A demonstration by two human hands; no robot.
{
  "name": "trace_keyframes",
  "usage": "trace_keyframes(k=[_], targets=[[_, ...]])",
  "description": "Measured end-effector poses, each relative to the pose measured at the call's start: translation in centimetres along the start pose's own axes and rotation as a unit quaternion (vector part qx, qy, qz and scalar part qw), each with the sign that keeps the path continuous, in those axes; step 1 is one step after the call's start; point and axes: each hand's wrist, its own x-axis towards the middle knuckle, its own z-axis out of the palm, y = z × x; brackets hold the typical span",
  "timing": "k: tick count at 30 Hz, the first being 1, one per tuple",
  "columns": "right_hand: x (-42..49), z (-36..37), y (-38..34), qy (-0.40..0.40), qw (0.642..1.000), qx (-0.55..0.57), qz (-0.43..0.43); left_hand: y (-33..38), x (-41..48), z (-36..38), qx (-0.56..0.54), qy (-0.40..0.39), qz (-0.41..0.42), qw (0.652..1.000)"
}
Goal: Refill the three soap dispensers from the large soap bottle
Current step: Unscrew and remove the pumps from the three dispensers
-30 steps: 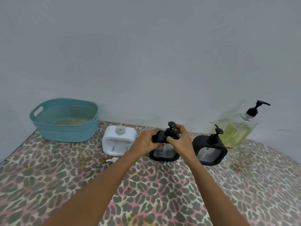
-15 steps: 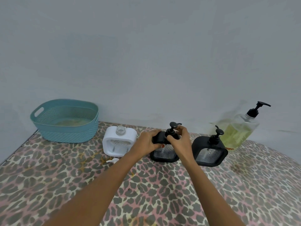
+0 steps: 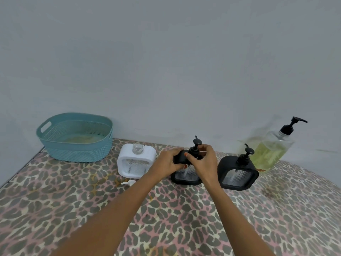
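A person's left hand (image 3: 168, 161) is gripping the top corner of the middle black dispenser (image 3: 186, 177), which is standing on the leopard-print tabletop (image 3: 166, 218), while the right hand (image 3: 203, 161) is pinching its black pump (image 3: 196, 145) with curled fingers. A white dispenser (image 3: 136, 161) with an uncapped neck is standing just left of it, a second black dispenser (image 3: 238, 174) is standing just right, and the large soap bottle (image 3: 271, 150) is sitting behind that one, by the wall.
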Motion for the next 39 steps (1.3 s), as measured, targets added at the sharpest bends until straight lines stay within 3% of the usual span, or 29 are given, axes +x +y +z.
trace_keyframes(k=[17,23,33,39], targets=[[1.3,-5.1,-5.1,0.029,0.997,0.06,-0.047,-0.3,0.3,0.0,0.022,-0.006,0.001,1.0],[0.1,-7.3,-6.9,0.001,0.989,0.143,-0.037,0.0,0.3,-0.3,0.031,-0.031,-0.001,0.999],[-4.8,-7.2,-1.5,-0.185,0.968,0.115,0.126,-0.2,0.2,-0.5,0.036,-0.043,0.0,0.998],[-6.8,-4.7,3.4,-0.216,0.931,0.139,0.258,-0.4,0.3,-0.4,0.033,-0.037,0.002,0.999]])
